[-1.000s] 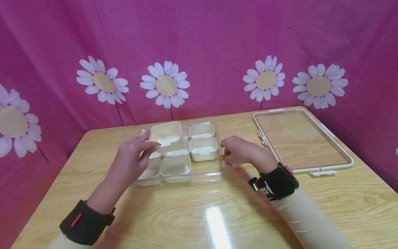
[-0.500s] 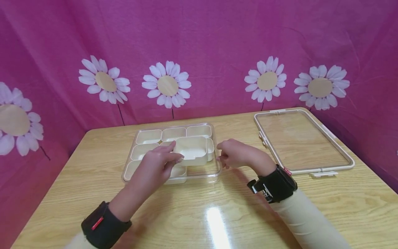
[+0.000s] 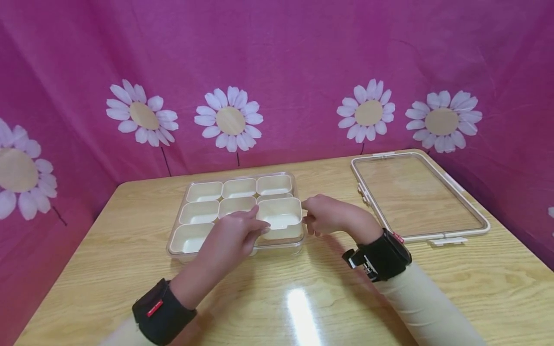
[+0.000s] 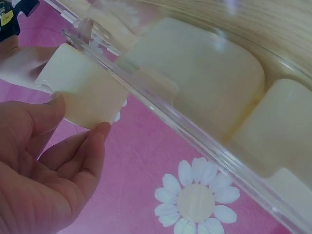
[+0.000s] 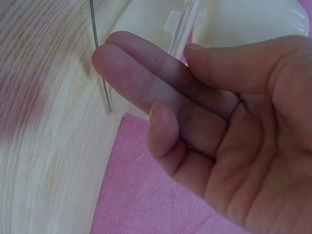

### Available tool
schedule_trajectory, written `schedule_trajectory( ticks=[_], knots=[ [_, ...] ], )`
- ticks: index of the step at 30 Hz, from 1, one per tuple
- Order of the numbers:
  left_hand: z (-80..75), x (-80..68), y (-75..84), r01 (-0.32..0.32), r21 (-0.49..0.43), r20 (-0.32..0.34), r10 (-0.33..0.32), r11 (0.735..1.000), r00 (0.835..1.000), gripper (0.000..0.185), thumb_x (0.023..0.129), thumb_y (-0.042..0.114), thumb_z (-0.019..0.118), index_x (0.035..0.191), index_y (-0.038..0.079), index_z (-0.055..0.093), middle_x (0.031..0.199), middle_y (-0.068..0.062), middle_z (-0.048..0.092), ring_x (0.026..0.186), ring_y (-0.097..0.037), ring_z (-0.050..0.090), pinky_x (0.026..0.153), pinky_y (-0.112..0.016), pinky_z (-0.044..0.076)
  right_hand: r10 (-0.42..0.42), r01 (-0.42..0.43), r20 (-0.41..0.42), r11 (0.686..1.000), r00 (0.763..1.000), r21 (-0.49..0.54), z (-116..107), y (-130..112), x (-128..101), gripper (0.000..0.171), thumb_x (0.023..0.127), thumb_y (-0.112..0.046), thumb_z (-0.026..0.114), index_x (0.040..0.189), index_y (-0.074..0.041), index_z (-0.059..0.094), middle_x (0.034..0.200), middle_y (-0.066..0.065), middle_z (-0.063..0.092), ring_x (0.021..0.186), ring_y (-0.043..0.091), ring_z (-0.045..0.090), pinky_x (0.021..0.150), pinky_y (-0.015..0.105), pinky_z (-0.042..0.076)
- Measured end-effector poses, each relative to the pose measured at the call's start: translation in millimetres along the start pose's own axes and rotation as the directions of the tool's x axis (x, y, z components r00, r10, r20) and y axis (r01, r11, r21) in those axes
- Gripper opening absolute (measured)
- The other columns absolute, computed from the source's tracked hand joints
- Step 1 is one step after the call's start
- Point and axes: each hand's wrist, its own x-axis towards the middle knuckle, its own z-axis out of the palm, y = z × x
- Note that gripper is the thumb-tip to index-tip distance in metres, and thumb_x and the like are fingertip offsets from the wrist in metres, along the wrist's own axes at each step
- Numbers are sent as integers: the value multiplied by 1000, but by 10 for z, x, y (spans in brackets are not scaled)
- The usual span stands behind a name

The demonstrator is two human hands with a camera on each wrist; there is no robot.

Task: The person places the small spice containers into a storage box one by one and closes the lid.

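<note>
A clear plastic tray (image 3: 177, 225) sits mid-table with several small cream containers (image 3: 204, 191) inside. My left hand (image 3: 259, 223) pinches the near-left edge of one cream container (image 3: 281, 217), held low over the tray's front right part. The left wrist view shows thumb and finger clamped on that container's wall (image 4: 83, 92), beside the tray's rim (image 4: 170, 122). My right hand (image 3: 308, 221) is at the tray's right edge. In the right wrist view its thumb and fingers (image 5: 146, 68) pinch the clear tray wall (image 5: 187, 24).
A clear lid with a white frame (image 3: 420, 192) lies flat at the table's back right. The light wooden table (image 3: 303, 288) ends at pink daisy-print cloth behind and at both sides. Black wrist bands sit on both forearms.
My left hand carried the cream container from the tray's back left across to its front right and lowered it. The right hand stayed at the tray's right edge.
</note>
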Motion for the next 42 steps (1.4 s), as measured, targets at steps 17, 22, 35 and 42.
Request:
schedule_trajectory(
  ticks=[17,22,35,42],
  knots=[
    [167,-81,-3,6,102,41,-11,995,999,14,82,11,84,96,14,83,117,-21,71,101,-29,74,78,-43,60,18,-17,20,999,1000,-46,-6,-21,-10,9,98,0,57,90,-5,58,69,8,70,60,17,68,64,26,53],
    [195,-86,-17,-16,120,34,12,993,999,16,80,10,86,95,14,83,114,-21,72,100,-28,74,81,-43,59,-56,42,-88,988,995,-152,-32,-14,-18,16,97,-5,62,81,-5,60,61,-1,57,54,8,56,62,26,46],
    [222,-111,-50,-49,110,14,48,993,999,14,80,8,85,93,13,84,109,-20,74,100,-29,73,86,-42,58,-82,28,-259,978,962,-208,-7,-72,16,14,87,-3,68,77,-11,63,64,-4,48,61,12,47,56,26,37],
    [217,-113,-60,-100,138,46,94,985,994,30,76,-14,77,93,10,82,101,-13,76,102,-31,72,87,-42,58,-58,11,-233,980,971,-199,-9,-69,11,4,87,-4,69,88,-8,70,69,-3,57,64,12,52,58,27,43]
  ],
)
